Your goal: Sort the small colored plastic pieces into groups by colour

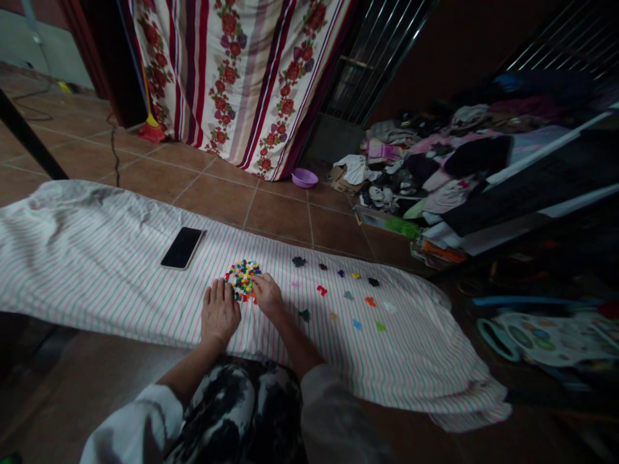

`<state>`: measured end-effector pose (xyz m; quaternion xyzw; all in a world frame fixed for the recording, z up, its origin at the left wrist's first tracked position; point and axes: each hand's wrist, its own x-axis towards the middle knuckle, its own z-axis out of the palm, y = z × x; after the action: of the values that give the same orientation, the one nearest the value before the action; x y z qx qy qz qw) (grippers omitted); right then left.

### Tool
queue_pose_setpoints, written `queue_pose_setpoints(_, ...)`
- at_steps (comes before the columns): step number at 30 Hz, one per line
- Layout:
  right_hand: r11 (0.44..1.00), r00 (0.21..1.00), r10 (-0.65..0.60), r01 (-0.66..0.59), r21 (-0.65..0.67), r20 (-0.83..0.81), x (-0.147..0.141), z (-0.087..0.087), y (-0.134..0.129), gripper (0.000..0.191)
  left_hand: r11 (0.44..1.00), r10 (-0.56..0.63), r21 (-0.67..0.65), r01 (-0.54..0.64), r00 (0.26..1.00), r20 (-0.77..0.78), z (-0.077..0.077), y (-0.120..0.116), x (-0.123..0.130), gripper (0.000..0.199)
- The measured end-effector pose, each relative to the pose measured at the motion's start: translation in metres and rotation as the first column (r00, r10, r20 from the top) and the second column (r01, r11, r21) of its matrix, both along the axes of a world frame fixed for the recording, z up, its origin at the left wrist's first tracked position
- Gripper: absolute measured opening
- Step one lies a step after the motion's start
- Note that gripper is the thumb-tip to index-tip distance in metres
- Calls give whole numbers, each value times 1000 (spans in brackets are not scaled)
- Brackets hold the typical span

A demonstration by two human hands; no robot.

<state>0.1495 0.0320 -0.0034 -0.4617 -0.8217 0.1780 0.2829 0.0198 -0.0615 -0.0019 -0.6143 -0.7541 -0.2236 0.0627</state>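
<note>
Left hand (221, 311) is resting unclenched, right hand (269, 296) is touching the colourful pile (244, 270), its grip unclear.
The pile is sitting mid striped cloth (116, 264); a phone (182, 247) is lying leftward, small clusters (322, 290) are spreading toward the right end.

We find a heap of small mixed-colour pieces (243, 276) on a striped cloth (106, 277). We note the left hand (221, 314) palm down at the heap's near left edge, the right hand (269, 297) at its right side, grip unclear. We record single-colour clusters (322, 290) to the right, a phone (182, 248) to the left, a purple basin (304, 178) on the floor (213, 200).
</note>
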Motion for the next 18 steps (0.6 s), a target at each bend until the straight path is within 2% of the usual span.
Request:
queue_pose_setpoints(5,1000,993,16,-15,-10,120,-8,7,0,32,1000,3,-8,-3,1000,-2,3,-1,0,46)
queue_pose_setpoints(13,998,985,-33,40,-39,169,-17,14,1,20,1000,-4,-15,4,1000,-29,3,-1,0,46)
queue_pose_setpoints(18,997,970,-17,36,-74,243,-21,23,-2,16,1000,-2,-10,1,999,-48,0,0,0,45)
